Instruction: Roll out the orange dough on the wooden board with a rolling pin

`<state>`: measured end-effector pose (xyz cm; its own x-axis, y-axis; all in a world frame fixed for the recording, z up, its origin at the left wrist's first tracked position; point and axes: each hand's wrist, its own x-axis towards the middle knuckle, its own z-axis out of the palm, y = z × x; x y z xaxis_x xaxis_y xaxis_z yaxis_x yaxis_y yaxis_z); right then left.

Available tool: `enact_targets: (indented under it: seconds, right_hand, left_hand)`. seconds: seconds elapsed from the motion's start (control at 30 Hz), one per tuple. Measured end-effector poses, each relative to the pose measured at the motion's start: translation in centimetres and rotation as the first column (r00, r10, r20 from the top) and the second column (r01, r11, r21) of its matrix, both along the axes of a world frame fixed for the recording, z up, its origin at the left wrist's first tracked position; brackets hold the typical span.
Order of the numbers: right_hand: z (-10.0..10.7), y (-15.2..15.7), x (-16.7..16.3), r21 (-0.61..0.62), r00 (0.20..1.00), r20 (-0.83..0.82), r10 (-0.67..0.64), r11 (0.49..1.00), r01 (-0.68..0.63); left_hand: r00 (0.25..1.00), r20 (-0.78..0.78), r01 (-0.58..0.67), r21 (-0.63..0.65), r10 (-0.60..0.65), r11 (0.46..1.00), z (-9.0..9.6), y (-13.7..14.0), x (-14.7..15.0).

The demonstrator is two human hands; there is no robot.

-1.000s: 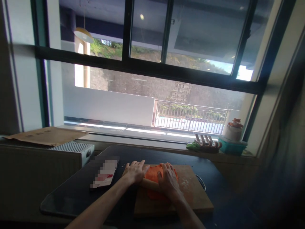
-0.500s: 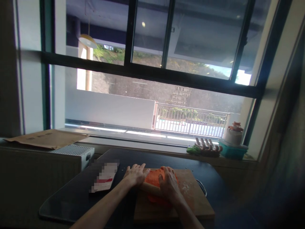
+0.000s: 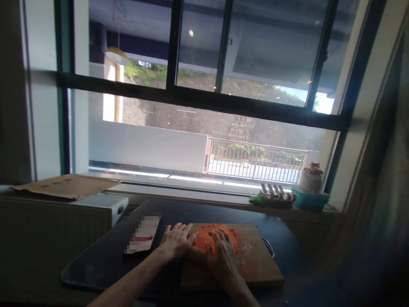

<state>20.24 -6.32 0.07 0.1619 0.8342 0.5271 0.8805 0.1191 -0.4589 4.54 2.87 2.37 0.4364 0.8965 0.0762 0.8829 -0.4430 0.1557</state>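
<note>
On a wooden board point(image 3: 265, 268) lies a flattened piece of orange dough point(image 3: 204, 236) with an uneven edge. A wooden rolling pin point(image 3: 198, 255) crosses the near part of the dough, its ends hidden beneath my hands. My left hand point(image 3: 178, 241) rests palm down over the pin's left end, fingers stretched forward past the board's left edge. My right hand point(image 3: 222, 251) lies over the pin's right part, its fingers spread and slightly bent above the dough. White powder point(image 3: 246, 249) dusts the board to the right.
A phone point(image 3: 143, 234), partly pixelated, lies on the dark table point(image 3: 96, 268) at left. The board has a metal handle point(image 3: 268, 246). Along the sill stand a striped object point(image 3: 276, 195) and a teal box point(image 3: 311, 200). Brown paper point(image 3: 67, 185) covers part of a radiator point(image 3: 99, 199).
Both hands and the rolling pin have come slightly nearer to me and to the left. More dough shows beyond the pin, and the orange strip on its near side has gone from sight.
</note>
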Motion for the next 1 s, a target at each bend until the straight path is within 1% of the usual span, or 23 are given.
enact_targets:
  seconds: [0.17, 0.3, 0.4, 0.47, 0.57, 0.63, 0.8, 0.9, 1.0]
  right_hand:
    - [0.6, 2.4, 1.5, -0.099, 0.998, 0.032, -0.060, 0.993, 0.063]
    - [1.4, 4.8, 2.7, -0.120, 0.989, 0.077, -0.129, 0.983, 0.138]
    - [1.7, 5.7, 3.0, -0.151, 0.984, 0.090, -0.152, 0.975, 0.165]
    - [1.7, 5.5, 2.9, -0.172, 0.986, 0.090, -0.138, 0.973, 0.151]
    - [1.3, 4.2, 2.5, -0.166, 0.990, 0.094, -0.101, 0.979, 0.116]
    - [0.8, 2.9, 2.1, -0.129, 0.991, 0.106, -0.084, 0.987, 0.097]
    - [-0.8, 0.1, 1.5, -0.014, 0.990, 0.139, -0.024, 1.000, 0.026]
    - [-1.1, -0.1, 1.7, -0.016, 0.992, 0.126, 0.001, 1.000, 0.001]
    - [-0.7, 0.7, 2.2, -0.057, 0.992, 0.117, -0.045, 0.997, 0.052]
  left_hand:
    - [0.999, 0.024, -0.021, -0.031, 0.022, 0.999, 0.4, 1.4, 1.1]
    - [0.998, 0.043, -0.044, -0.036, 0.046, 0.998, 0.6, 2.8, 2.0]
    - [0.997, 0.053, -0.048, -0.036, 0.050, 0.998, 0.5, 3.2, 2.2]
    - [0.998, 0.052, -0.034, -0.036, 0.036, 0.999, 0.3, 2.9, 2.1]
    - [0.999, 0.043, -0.003, -0.034, 0.005, 0.999, 0.1, 1.6, 1.4]
    - [0.999, 0.035, 0.025, -0.018, -0.024, 1.000, 0.1, 0.3, 0.7]
    - [0.991, 0.011, 0.131, 0.068, -0.132, 0.989, 0.2, -2.9, -0.9]
    - [0.986, 0.019, 0.162, 0.084, -0.165, 0.983, 0.2, -3.4, -1.2]
    - [0.990, 0.023, 0.134, 0.066, -0.136, 0.989, 0.3, -2.7, -0.7]
